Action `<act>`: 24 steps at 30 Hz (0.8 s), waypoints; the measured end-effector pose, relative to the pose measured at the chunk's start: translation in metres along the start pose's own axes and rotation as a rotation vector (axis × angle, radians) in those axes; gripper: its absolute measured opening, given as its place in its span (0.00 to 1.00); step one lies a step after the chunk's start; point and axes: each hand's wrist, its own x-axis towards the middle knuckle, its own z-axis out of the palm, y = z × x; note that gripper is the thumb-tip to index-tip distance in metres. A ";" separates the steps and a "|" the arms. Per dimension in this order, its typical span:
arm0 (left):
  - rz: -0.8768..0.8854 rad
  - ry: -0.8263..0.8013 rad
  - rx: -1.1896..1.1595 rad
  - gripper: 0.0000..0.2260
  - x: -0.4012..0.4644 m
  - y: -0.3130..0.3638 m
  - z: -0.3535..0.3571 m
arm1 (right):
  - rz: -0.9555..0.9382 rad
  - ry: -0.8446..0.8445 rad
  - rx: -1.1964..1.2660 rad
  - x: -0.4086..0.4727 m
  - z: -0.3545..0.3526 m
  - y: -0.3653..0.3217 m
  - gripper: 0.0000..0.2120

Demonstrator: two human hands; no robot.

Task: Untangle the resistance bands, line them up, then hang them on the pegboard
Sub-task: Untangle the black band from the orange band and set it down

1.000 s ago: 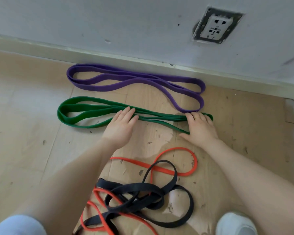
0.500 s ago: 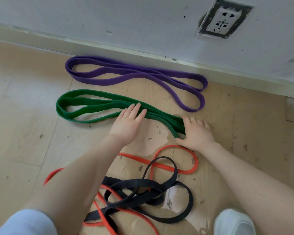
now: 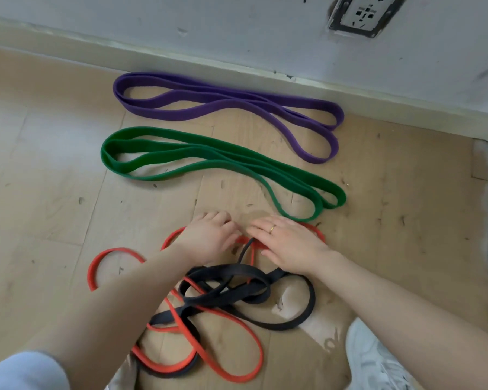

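purple band (image 3: 226, 104), green band (image 3: 209, 156)

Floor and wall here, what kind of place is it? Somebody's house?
Probably a room indoors, maybe in a home. There is a worn wooden floor, a pale wall with a skirting board, and a wall socket set low. I cannot tell which room.

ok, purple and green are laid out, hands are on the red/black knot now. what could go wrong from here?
1. The red band and black band cross each other several times; pulling one end hard could tighten the tangle rather than free it.
2. The green band lies just beyond the left hand and right hand; a freed loop could drag it out of line.
3. A red loop runs under the left forearm and could snag there.
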 end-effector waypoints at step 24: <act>0.024 0.053 -0.596 0.05 -0.187 0.131 -0.195 | 0.472 0.304 1.113 -0.159 -0.206 -0.160 0.06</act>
